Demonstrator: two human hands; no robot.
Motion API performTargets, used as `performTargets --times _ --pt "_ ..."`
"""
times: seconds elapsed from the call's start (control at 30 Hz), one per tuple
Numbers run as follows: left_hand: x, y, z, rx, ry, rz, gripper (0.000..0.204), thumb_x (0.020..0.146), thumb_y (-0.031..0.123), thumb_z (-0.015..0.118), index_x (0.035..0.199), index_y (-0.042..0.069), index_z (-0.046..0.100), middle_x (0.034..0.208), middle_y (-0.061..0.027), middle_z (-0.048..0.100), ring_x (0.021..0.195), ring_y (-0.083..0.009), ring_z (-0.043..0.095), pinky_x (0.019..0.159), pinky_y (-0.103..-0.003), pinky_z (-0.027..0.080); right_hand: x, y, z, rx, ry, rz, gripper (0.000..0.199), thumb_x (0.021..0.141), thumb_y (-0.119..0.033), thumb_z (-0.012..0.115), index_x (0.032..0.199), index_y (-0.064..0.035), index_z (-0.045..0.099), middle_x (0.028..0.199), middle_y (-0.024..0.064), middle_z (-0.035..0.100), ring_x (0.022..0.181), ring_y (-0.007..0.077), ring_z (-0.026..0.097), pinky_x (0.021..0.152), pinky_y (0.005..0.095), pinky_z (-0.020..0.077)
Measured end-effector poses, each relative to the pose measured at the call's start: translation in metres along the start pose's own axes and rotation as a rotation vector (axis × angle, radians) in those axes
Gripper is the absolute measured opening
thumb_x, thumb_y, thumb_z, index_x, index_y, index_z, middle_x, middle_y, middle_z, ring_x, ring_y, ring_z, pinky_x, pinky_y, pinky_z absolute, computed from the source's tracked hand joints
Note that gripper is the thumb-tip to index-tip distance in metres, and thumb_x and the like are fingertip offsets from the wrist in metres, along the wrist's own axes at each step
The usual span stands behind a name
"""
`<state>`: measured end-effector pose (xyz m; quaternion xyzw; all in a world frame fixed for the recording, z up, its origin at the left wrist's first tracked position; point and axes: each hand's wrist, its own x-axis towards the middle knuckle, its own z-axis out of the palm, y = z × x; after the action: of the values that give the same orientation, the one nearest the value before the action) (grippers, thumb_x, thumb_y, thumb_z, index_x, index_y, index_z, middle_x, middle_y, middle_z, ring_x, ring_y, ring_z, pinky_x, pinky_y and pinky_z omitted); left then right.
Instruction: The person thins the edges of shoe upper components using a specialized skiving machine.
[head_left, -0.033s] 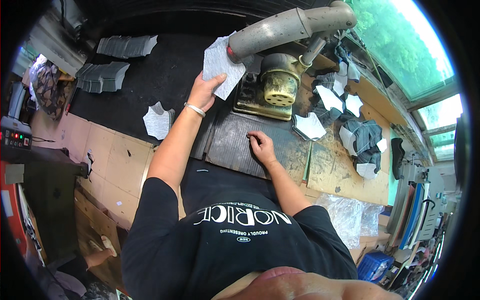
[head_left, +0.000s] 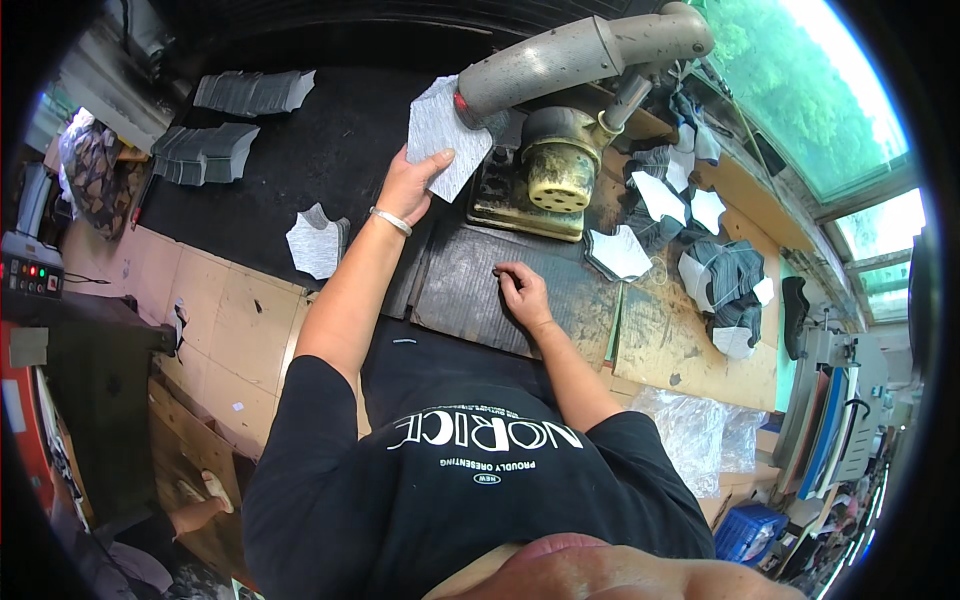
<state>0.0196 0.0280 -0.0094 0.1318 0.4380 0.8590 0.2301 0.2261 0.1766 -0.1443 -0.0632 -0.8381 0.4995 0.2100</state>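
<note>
your left hand [head_left: 408,188] pinches the pale piece [head_left: 440,125] beside the grey cylinder [head_left: 540,62], thumb on top; your right hand [head_left: 525,297] lies over the board [head_left: 455,285], fingers curled, their grip impossible to tell.

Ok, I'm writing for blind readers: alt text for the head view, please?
A person's left hand holds a flat gray piece by a gray tube's end; the right hand is over a dark board. Similar stacked pieces lie on both sides.
</note>
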Motion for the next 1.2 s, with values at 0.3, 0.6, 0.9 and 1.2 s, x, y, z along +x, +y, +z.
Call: performTargets --times 0.3,0.6,0.9,1.2 --pt "-0.013 -0.012 0.000 -0.048 0.018 -0.070 0.045 0.081 0.000 0.066 0.122 -0.004 0.049 0.116 -0.0116 0.061 0.106 -0.0206 0.059 0.095 -0.034 0.045 0.001 0.000 0.000 -0.003 0.000 -0.002 0.012 0.083 -0.003 0.058 0.093 -0.0018 0.065 0.088 0.0140 0.066 0.081 0.0266 0.066 0.074 0.0309 0.0510" --pt "0.003 0.009 -0.006 -0.007 0.036 0.053 0.046 0.080 0.001 0.067 0.123 -0.003 0.049 0.116 -0.0112 0.060 0.106 -0.0207 0.059 0.095 -0.034 0.044 -0.001 -0.002 -0.001 -0.011 0.018 -0.005 0.013 0.083 -0.002 0.058 0.093 -0.0022 0.065 0.088 0.0143 0.067 0.082 0.0282 0.066 0.074 0.0315 0.0512" --pt "-0.015 -0.005 -0.005 -0.026 0.002 0.015 0.050 0.081 0.001 0.067 0.126 -0.003 0.045 0.119 -0.0106 0.058 0.109 -0.0204 0.057 0.098 -0.035 0.043 0.000 -0.001 0.000 -0.014 0.012 -0.016 0.012 0.083 -0.003 0.057 0.093 -0.0020 0.064 0.088 0.0144 0.067 0.082 0.0289 0.066 0.074 0.0321 0.0512" --pt "-0.018 -0.007 -0.009 -0.061 0.022 0.028 0.050 0.081 0.000 0.067 0.126 -0.002 0.046 0.118 -0.0101 0.059 0.110 -0.0208 0.056 0.099 -0.035 0.042 0.000 0.001 0.000 -0.006 0.011 -0.018 0.013 0.083 -0.003 0.057 0.093 -0.0019 0.064 0.088 0.0144 0.066 0.083 0.0288 0.066 0.074 0.0323 0.0511"
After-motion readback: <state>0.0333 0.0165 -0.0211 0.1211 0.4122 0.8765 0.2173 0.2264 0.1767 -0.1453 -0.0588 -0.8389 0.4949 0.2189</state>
